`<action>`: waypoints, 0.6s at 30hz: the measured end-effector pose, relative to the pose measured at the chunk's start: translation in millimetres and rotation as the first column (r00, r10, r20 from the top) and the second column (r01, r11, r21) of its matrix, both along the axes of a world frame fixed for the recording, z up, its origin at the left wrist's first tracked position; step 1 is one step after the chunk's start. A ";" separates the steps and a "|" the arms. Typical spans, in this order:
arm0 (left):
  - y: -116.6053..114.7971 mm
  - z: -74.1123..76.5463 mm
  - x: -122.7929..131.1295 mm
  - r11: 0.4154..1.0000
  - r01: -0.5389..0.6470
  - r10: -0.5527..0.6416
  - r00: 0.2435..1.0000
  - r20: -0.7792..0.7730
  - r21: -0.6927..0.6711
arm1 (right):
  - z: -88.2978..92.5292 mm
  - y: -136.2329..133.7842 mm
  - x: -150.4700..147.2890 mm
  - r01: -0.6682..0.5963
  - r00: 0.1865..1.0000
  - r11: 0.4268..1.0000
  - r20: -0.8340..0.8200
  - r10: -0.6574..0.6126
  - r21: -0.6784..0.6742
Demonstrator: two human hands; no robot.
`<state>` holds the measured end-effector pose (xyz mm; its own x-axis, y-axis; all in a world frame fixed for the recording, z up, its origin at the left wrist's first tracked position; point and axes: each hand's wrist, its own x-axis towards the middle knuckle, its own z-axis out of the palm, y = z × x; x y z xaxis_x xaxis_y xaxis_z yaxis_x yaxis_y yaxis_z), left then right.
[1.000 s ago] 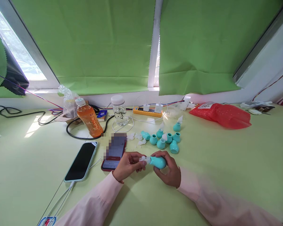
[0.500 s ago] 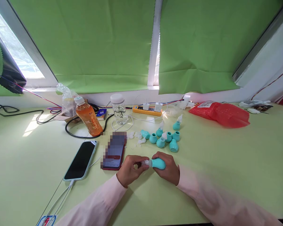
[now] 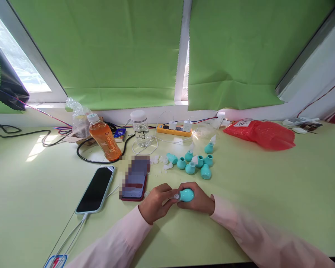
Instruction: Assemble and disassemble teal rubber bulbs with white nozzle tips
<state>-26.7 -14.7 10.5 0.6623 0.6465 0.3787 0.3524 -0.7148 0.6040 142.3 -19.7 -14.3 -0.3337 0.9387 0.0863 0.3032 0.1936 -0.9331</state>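
Observation:
My right hand [image 3: 198, 201] is wrapped round a teal rubber bulb [image 3: 187, 194], which lies sideways just above the pale green table [image 3: 268, 186]. My left hand [image 3: 156, 202] pinches the clear nozzle tip [image 3: 176, 195] at the bulb's left end. Both hands are closed and meet at the bulb. Behind them lies a cluster of several more teal bulbs [image 3: 195, 163], some with clear tips fitted. Loose clear tips [image 3: 162, 162] lie left of that cluster.
A red-cased phone [image 3: 134, 181] and a dark phone on a cable [image 3: 95, 190] lie left of my hands. Farther back stand an orange drink bottle [image 3: 104, 137], a clear jar [image 3: 140, 128], an orange power strip [image 3: 174, 130] and a red plastic bag [image 3: 261, 134]. Black cables trail at left.
Both hands have sunk a little toward the table and drawn closer together. The clear tip now sits tighter against the bulb's end, with less of it showing.

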 end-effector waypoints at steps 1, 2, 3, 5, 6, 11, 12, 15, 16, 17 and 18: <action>0.4 0.6 -0.3 1.000 0.010 -0.010 1.000 -0.005 -0.011 | 1.0 -0.2 0.0 -0.013 1.000 1.000 -0.013 0.013 -0.009; 0.5 2.0 -0.8 1.000 0.008 -0.008 1.000 -0.004 -0.020 | 1.8 -0.4 0.0 -0.026 0.999 1.000 -0.038 0.026 -0.012; 0.4 4.3 -1.5 1.000 -0.005 0.005 1.000 0.002 -0.028 | 2.3 -0.7 0.2 -0.035 0.997 0.999 -0.076 0.034 -0.017; 0.3 11.8 -4.7 0.999 -0.036 0.037 0.999 0.021 -0.040 | 2.0 -1.0 0.9 -0.044 0.986 0.997 -0.166 0.033 -0.065; 0.9 16.8 -7.5 0.998 -0.049 0.051 0.998 0.035 -0.048 | 1.4 -1.0 1.4 -0.043 0.978 0.994 -0.208 0.022 -0.097; 15.5 37.5 -30.2 0.982 -0.189 0.188 0.981 0.053 0.015 | 1.8 0.0 4.3 0.035 0.956 0.994 -0.286 -0.063 -0.102; 20.1 37.5 -34.3 0.977 -0.203 0.202 0.979 0.014 0.069 | 3.1 0.3 4.5 0.056 0.957 0.994 -0.280 -0.080 -0.094; 31.8 30.0 -40.5 0.931 -0.254 0.304 0.937 -0.173 0.262 | 6.2 0.4 4.6 0.107 0.953 0.989 -0.272 -0.132 -0.104; 33.9 26.9 -40.9 0.910 -0.271 0.352 0.905 -0.241 0.314 | 6.2 0.3 4.5 0.113 0.948 0.988 -0.286 -0.140 -0.107; 35.1 24.4 -40.9 0.897 -0.272 0.383 0.871 -0.308 0.348 | 5.6 0.1 4.6 0.110 0.941 0.988 -0.308 -0.139 -0.109; 35.3 23.0 -40.7 0.894 -0.263 0.397 0.841 -0.368 0.363 | 4.3 -0.2 4.6 0.099 0.933 0.989 -0.334 -0.131 -0.110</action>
<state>-67.4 20.5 33.5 0.5657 0.7619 0.3153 0.7700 -0.6249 0.1286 146.9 -19.9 -10.0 -0.1887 0.9780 0.0892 -0.0196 0.0871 -0.9960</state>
